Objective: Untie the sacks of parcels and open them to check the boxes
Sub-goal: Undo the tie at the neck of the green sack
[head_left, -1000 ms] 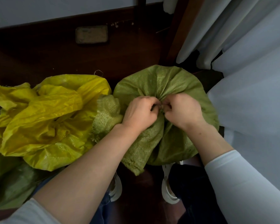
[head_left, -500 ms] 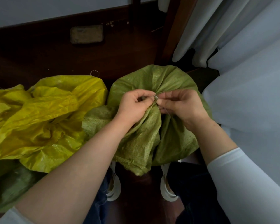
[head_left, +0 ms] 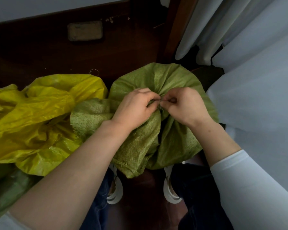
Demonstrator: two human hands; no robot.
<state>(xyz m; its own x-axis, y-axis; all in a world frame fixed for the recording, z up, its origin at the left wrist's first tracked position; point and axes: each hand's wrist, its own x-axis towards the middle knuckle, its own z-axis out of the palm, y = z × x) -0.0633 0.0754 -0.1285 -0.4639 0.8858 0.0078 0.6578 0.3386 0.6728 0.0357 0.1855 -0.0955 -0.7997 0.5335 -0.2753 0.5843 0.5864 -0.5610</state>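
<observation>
A full green woven sack (head_left: 156,80) stands on the floor in front of me, its mouth gathered into a tight neck at the top. My left hand (head_left: 135,110) and my right hand (head_left: 186,107) meet at that neck, fingertips pinching a thin tie (head_left: 161,101) wound around the bunched cloth. The loose flap of the sack mouth (head_left: 136,146) hangs toward me over the sack's front. The sack's contents are hidden.
A crumpled yellow sack (head_left: 40,117) lies against the green one on the left, with another green sack (head_left: 8,188) below it. White curtains (head_left: 256,97) hang on the right. A dark wooden floor and a rectangular block (head_left: 85,32) lie beyond. My shoes (head_left: 170,188) show below.
Both hands stayed at the sack neck, lifting slightly half a second ago to pinch the tie, then lowering back onto the knot. The flap shifted a little to the left.
</observation>
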